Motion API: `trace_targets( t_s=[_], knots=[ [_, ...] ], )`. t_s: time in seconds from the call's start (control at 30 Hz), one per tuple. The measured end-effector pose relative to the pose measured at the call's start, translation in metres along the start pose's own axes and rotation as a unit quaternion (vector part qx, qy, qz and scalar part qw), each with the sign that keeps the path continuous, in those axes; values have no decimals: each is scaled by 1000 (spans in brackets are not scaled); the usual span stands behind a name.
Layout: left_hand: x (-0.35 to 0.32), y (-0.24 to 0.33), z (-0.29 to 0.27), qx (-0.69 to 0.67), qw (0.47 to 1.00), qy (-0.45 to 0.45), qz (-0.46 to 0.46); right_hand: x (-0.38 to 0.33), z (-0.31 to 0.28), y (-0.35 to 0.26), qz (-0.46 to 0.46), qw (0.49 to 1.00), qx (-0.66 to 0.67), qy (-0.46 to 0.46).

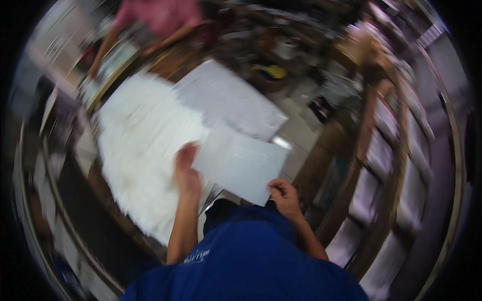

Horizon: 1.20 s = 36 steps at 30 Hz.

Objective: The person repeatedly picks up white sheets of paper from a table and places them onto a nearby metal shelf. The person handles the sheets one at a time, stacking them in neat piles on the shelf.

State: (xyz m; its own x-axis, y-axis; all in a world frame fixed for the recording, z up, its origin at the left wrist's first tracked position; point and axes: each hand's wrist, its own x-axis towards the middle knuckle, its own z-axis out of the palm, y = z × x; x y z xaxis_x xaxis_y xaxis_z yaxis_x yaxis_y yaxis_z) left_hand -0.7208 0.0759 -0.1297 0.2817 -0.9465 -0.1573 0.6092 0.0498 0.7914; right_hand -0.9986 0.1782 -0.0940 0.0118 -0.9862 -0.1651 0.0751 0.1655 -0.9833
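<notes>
In front of my body is a pale rectangular sheet (241,160) with faint marks on its upper face. My right hand (284,194) pinches its lower right corner between thumb and fingers. Beside the sheet's left edge, my left hand (187,170) is raised with its fingers stretched out. Motion blur hides whether it touches the edge. A broad white spread (145,130) with ragged, fan-like edges lies to the left, seemingly many layered sheets. Beyond my sheet lies a larger whitish board or sheet (231,98), partly covered by the white spread's edge.
Across the white spread stands a person in a pink top (160,17), arms reaching down to a framed panel (113,80). Racks with white stacks (379,155) line the right side. A dark panel (95,205) is at lower left. Cluttered goods fill the back, including a yellow item (273,71).
</notes>
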Motion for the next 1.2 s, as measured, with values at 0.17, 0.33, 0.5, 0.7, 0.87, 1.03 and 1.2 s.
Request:
trace_targets(
  t_s=[0.17,0.33,0.5,0.7,0.87,1.03,1.2],
  knots=[
    [-56,110,51,9,967,-199,155,-15,-10,3,29,990,-119,67],
    [-133,163,169,-322,558,-749,-152,-39,-16,-36,-51,960,-249,115],
    [-156,139,194,-327,385,-834,-222,-152,-30,-117,40,902,-295,314],
    [-170,133,198,-310,318,-855,-268,-370,-23,-165,73,694,-300,650],
    [-170,109,208,-313,85,-902,-285,-527,40,-146,160,498,-234,820],
    [-184,96,203,-407,61,-870,-273,-603,95,-88,234,425,-189,854],
    [-215,108,219,-446,91,-844,-284,-637,116,-45,311,357,-246,846]
  ],
)
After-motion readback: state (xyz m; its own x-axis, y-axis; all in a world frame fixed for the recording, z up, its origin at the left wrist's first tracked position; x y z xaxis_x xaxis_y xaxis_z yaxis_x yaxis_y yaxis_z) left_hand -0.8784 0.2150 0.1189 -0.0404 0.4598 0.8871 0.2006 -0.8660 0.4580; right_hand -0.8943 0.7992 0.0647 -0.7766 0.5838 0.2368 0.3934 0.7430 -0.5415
